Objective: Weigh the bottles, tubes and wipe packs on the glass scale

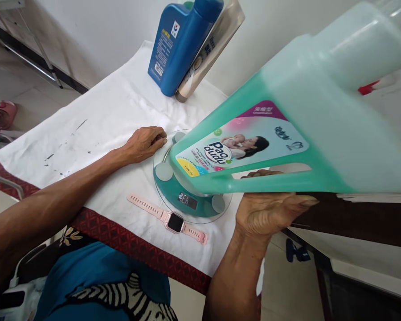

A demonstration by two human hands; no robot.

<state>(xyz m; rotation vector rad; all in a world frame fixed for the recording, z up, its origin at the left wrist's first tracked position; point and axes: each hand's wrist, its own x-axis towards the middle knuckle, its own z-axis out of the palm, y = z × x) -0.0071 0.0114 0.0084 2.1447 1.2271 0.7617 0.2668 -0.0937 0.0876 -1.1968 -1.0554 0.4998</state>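
A large translucent bottle of green liquid (220, 129) with a "Pag dudu" label leans over a round glass scale (167, 189), its base on or just above the glass. My right hand (270, 211) grips it by the handle from below, fingers showing through the slot. My left hand (145, 143) rests on the white cloth with curled fingers at the scale's left rim; whatever they hold, if anything, is hidden. The scale's small display is lit. Just in front of the scale lies a pink-strapped smartwatch (174, 222), face up with a dark screen.
Against the wall at the table's back stand a blue jug (173, 49) and a beige tube (209, 53). White cloth (76, 129) covers the table, over a red patterned one (133, 243). A dark ledge (364, 218) is at the right.
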